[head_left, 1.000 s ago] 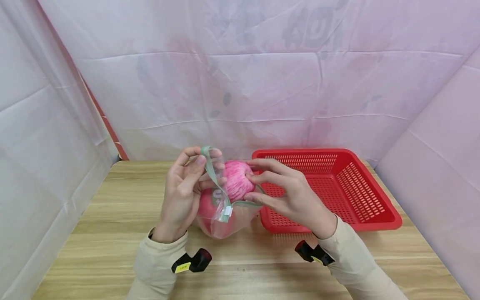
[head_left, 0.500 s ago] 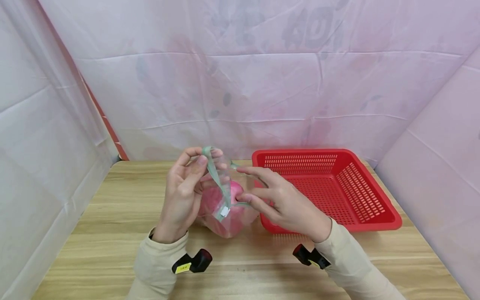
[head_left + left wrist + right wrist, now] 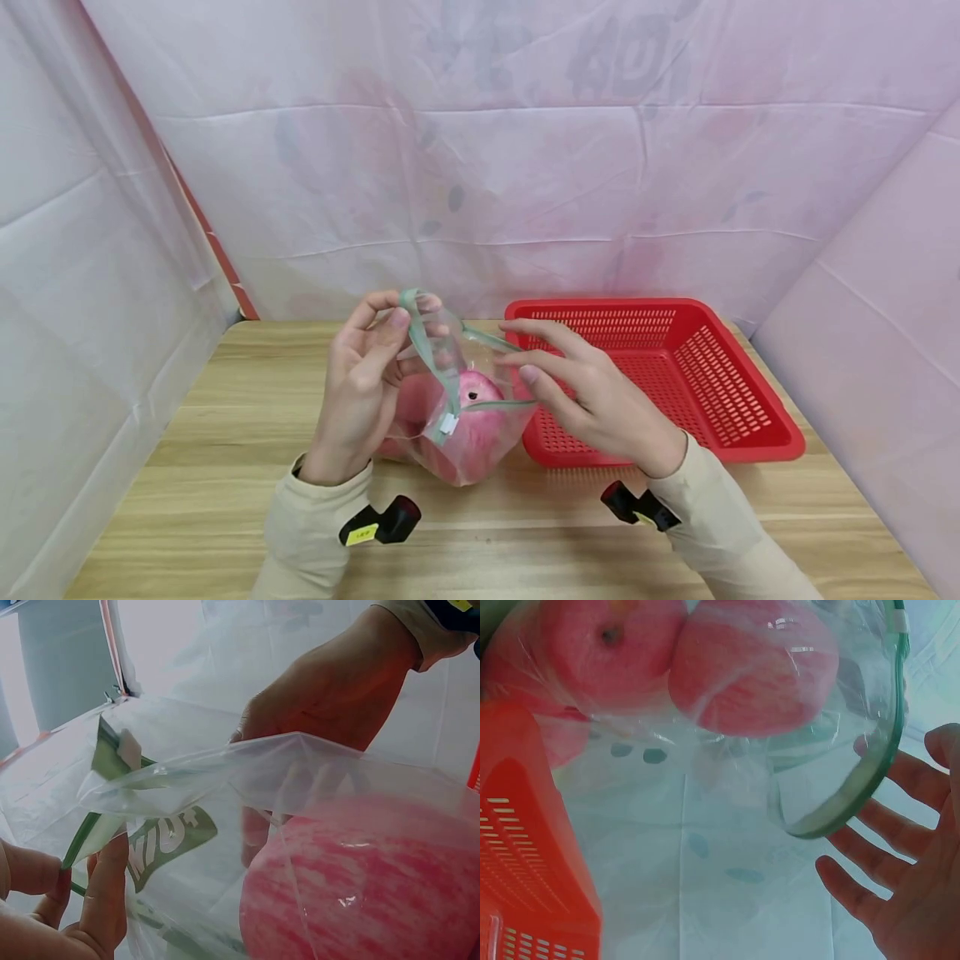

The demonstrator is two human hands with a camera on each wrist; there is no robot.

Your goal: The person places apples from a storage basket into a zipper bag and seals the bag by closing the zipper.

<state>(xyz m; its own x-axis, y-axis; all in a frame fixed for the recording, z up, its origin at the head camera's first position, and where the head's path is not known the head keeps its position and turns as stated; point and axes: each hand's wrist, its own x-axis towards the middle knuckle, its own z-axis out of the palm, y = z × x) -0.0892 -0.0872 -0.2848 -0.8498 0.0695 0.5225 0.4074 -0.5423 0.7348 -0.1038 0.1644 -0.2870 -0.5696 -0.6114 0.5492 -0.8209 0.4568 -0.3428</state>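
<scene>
Apple (image 3: 486, 390) now lies free of the spread right grip (image 3: 600, 400); left grip (image 3: 360, 375) pinches its bag (image 3: 448, 458); basket (image 3: 783, 450) near right grip.

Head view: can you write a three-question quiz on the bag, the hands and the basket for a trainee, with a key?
1. Fill in: the clear bag contains ____.
2. True or false: the left hand pinches the edge of the bag.
3. Where is the basket in the head view?
A. Left of the bag
B. Right of the bag
C. Inside the bag

Key: 1. apples; 2. true; 3. B
</scene>
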